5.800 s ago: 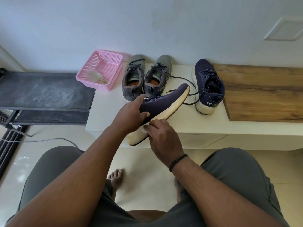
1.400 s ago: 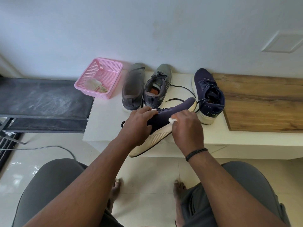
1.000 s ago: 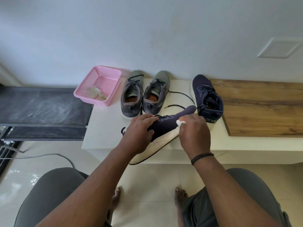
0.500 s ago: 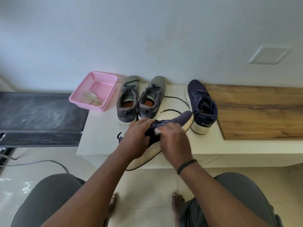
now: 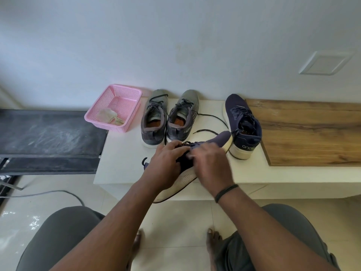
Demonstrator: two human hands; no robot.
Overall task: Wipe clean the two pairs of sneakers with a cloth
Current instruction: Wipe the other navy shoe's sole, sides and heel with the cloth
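A navy sneaker [image 5: 218,140] with a cream sole lies tilted on its side over the front edge of the white bench [image 5: 121,157]. My left hand [image 5: 166,165] grips it around the heel and middle. My right hand [image 5: 213,165], blurred, sits on the laces and upper, its fingers curled on a small white cloth that is almost wholly hidden. The other navy sneaker [image 5: 244,124] stands upright just right of it. A grey pair [image 5: 154,118] stands side by side at the back, toes to the wall.
A pink basket [image 5: 125,94] holding a crumpled rag [image 5: 109,116] sits at the bench's back left. A wooden board [image 5: 312,133] covers the right part. A black shelf [image 5: 48,132] adjoins on the left. A cable [image 5: 58,192] lies on the floor.
My right hand with the cloth has slid from the sneaker's toe back toward the laces and my left hand. The sneaker stays tilted in my left hand. The camera has tipped upward.
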